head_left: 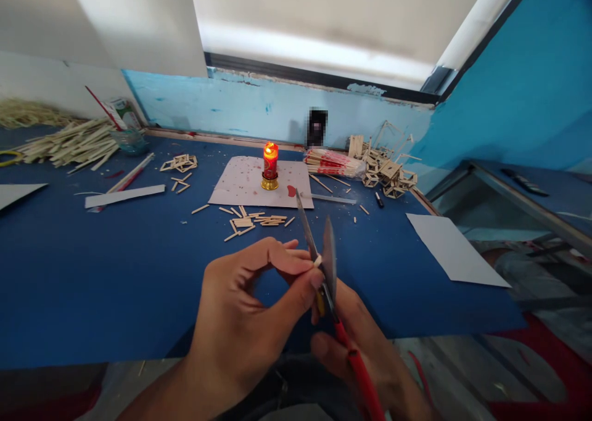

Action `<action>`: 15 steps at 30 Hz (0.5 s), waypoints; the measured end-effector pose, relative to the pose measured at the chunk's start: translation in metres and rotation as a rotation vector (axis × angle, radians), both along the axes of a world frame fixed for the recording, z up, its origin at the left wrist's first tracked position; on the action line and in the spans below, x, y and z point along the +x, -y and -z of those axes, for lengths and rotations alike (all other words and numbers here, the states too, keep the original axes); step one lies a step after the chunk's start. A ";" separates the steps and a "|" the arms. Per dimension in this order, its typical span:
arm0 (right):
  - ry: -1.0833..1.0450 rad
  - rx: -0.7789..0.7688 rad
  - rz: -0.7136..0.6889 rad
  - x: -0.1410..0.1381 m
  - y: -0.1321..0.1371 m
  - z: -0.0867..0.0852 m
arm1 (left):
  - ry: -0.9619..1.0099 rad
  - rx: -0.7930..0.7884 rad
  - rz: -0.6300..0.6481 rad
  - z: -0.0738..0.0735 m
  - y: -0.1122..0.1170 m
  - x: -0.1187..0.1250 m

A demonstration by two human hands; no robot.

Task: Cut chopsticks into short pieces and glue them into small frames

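Note:
Thumb and fingertips of my left hand (259, 304) pinch a short wooden stick (317, 261), whose pale end lies between the parted blades of a pair of scissors (329, 267). My right hand (356, 335) is wrapped round the red handles of the scissors, blades pointing away from me. Beyond my hands, several short cut sticks (243, 222) lie loose on the blue table (139, 267). Behind them a lit red candle (271, 162) on a gold base stands on a white sheet (231, 183) with red wax spots.
Small stick frames (388, 171) are piled at the back right beside a plastic-wrapped bundle of sticks (333, 163). Long sticks (69, 143) lie at the far left near a glass jar (129, 140). A white card (456, 251) rests at the right edge.

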State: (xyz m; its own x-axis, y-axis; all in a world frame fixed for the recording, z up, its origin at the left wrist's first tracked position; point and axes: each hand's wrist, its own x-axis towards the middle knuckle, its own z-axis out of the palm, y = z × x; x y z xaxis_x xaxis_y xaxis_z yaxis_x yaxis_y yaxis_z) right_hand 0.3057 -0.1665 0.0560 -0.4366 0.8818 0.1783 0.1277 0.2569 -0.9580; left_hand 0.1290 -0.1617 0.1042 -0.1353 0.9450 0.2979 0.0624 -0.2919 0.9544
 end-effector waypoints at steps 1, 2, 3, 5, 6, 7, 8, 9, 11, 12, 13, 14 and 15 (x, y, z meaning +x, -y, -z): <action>0.028 0.028 0.004 -0.001 -0.002 0.002 | -0.020 0.006 -0.005 -0.001 -0.001 0.000; 0.058 0.058 0.014 -0.003 -0.004 0.003 | -0.032 0.010 -0.013 -0.003 -0.002 0.001; 0.083 0.081 0.028 -0.004 -0.006 0.005 | -0.033 0.012 -0.020 -0.004 -0.003 0.002; 0.109 0.092 0.057 -0.009 -0.009 0.008 | -0.018 0.001 -0.034 -0.004 -0.004 0.002; 0.123 0.085 0.061 -0.012 -0.011 0.009 | -0.009 -0.005 -0.042 -0.004 -0.004 0.003; 0.120 0.083 0.075 -0.014 -0.012 0.011 | -0.003 -0.005 -0.049 -0.004 -0.005 0.003; 0.097 0.073 0.097 -0.016 -0.013 0.013 | -0.009 -0.003 -0.051 -0.003 -0.005 0.003; 0.061 0.052 0.114 -0.017 -0.012 0.014 | -0.026 0.002 -0.048 -0.002 -0.006 0.003; -0.013 -0.022 0.124 -0.014 -0.008 0.018 | -0.058 0.007 -0.030 0.002 -0.007 0.002; -0.038 -0.067 0.128 -0.010 -0.003 0.020 | -0.062 0.000 -0.024 0.005 -0.008 0.001; -0.042 -0.093 0.133 -0.004 0.003 0.021 | -0.060 -0.007 -0.025 0.008 -0.009 0.000; -0.069 -0.081 0.201 0.004 0.009 0.021 | -0.050 -0.013 -0.034 0.010 -0.009 -0.002; -0.099 -0.082 0.256 0.012 0.014 0.021 | -0.035 -0.020 -0.042 0.013 -0.009 -0.005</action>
State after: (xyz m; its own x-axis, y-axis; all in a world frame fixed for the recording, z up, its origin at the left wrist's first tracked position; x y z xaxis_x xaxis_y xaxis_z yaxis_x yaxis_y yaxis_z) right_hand 0.3174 -0.1802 0.0346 -0.1819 0.9743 0.1326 0.0836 0.1496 -0.9852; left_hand 0.1239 -0.1523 0.0916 -0.1651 0.9444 0.2843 0.1074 -0.2693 0.9570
